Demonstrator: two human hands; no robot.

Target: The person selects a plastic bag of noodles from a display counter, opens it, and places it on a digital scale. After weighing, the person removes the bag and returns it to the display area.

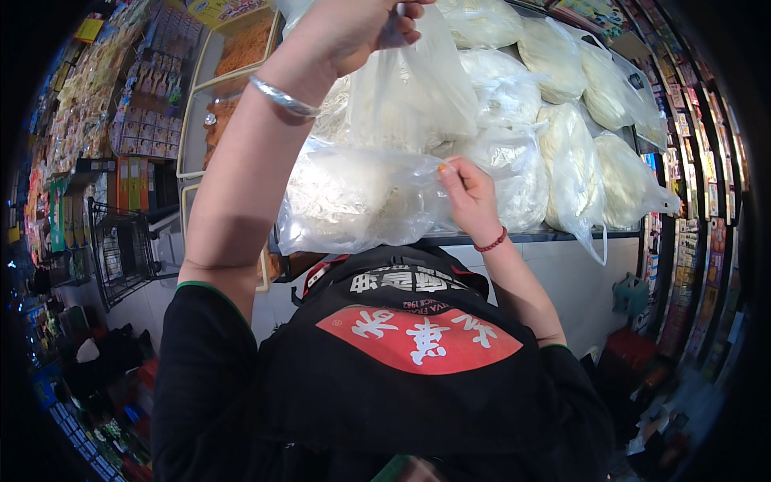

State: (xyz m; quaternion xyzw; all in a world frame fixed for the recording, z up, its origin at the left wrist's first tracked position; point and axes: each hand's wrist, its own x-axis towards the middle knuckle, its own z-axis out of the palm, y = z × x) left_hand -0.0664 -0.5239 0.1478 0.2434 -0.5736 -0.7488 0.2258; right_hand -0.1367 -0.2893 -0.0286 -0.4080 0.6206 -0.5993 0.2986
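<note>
My left hand (385,30), with a silver bangle on the wrist, is raised at the top of the view, its fingers curled round the gathered top of a clear plastic bag (415,102) of pale, noodle-like strands. Nearer to me, another clear plastic bag (361,199) with pale contents lies on its side at the front edge of the display counter. My right hand (470,187), wearing a red bead bracelet, pinches the right end of this nearer bag between thumb and fingers. Part of the left hand is cut off by the picture's top edge.
Several more filled bags (572,162) cover the counter to the right and behind. Framed bins of orange-brown food (244,48) stand at the left. Beyond them are a black wire cart (120,247) and hanging packets. A green stool (630,294) and stocked shelves (686,265) are at the right.
</note>
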